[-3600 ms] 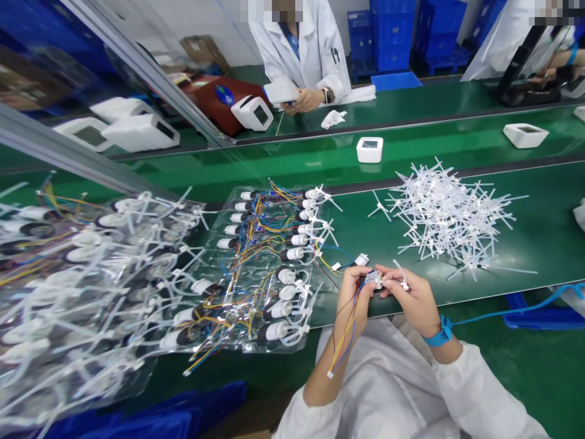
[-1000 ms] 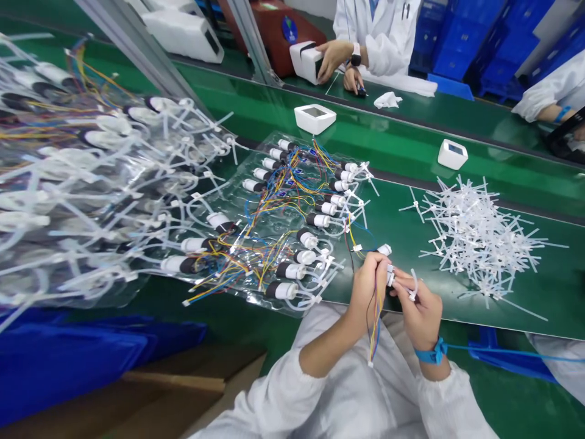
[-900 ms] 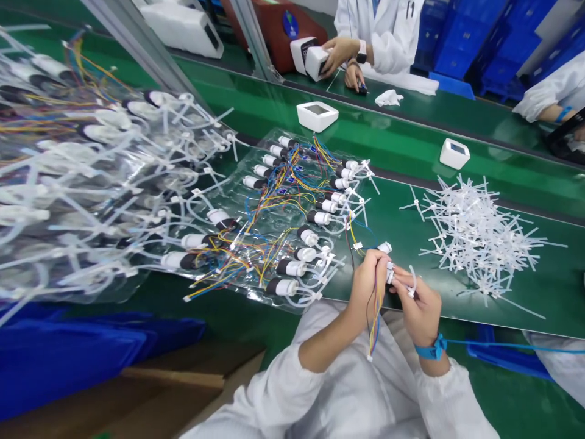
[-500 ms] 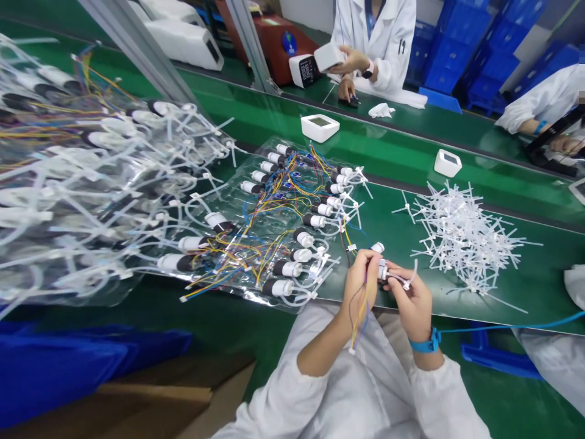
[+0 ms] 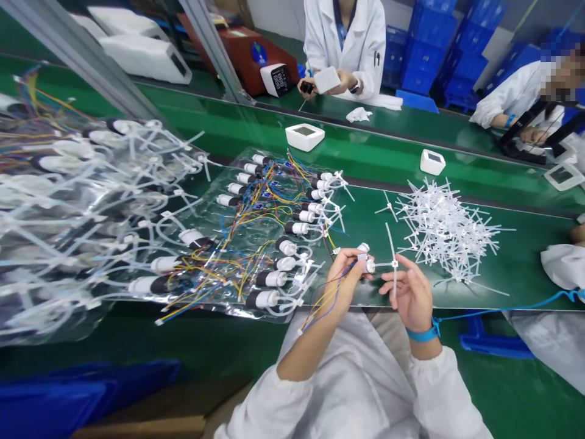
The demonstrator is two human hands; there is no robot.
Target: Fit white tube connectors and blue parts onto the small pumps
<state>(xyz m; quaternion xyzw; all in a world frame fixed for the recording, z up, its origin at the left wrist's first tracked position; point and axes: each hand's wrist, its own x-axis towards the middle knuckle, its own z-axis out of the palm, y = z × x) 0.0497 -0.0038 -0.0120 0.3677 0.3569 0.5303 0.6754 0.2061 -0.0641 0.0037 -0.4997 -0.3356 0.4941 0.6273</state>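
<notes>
Wired part [image 5: 368, 266] in left grip [image 5: 346, 273], near bench edge [image 5: 375, 306]

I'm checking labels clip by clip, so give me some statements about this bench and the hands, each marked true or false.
1. The left hand holds a white part. True.
2. The blue wristband is on the left hand's wrist. False: it is on the right hand's.
3. The tubing pile lies right of the wired parts. True.
4. The bench top is white. False: it is green.
</notes>
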